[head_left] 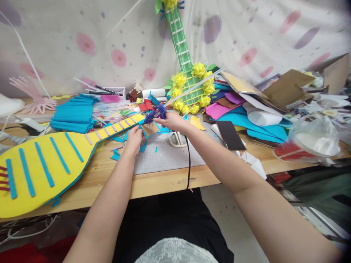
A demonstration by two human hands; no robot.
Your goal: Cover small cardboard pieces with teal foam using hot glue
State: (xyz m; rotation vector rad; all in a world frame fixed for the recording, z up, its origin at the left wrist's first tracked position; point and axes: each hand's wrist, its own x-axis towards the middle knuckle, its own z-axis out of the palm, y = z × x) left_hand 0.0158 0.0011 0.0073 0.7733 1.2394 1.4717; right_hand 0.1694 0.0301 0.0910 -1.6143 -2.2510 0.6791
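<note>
My right hand (174, 122) is wrapped around a dark blue hot glue gun (155, 114); a long translucent glue stick (192, 87) sticks out of its back. Its nozzle end is over the tip of a yellow cardboard lute's neck (120, 126). Close by, my left hand (134, 140) is closed at a small brown cardboard piece (149, 129) edged in blue paper, just at that neck end; its fingertips are partly hidden. The lute's wide yellow body (46, 160) bears blue strips and lies to the left, overhanging the table's front edge.
White-handled scissors (178, 139) lie on a grey cutting mat (170, 159). A black cord (188, 160) hangs over the table edge. Behind stands a green paper instrument (181, 47) with yellow flowers. A phone (231, 135), coloured paper (260, 126) and a bagged red tub (304, 144) are on the right.
</note>
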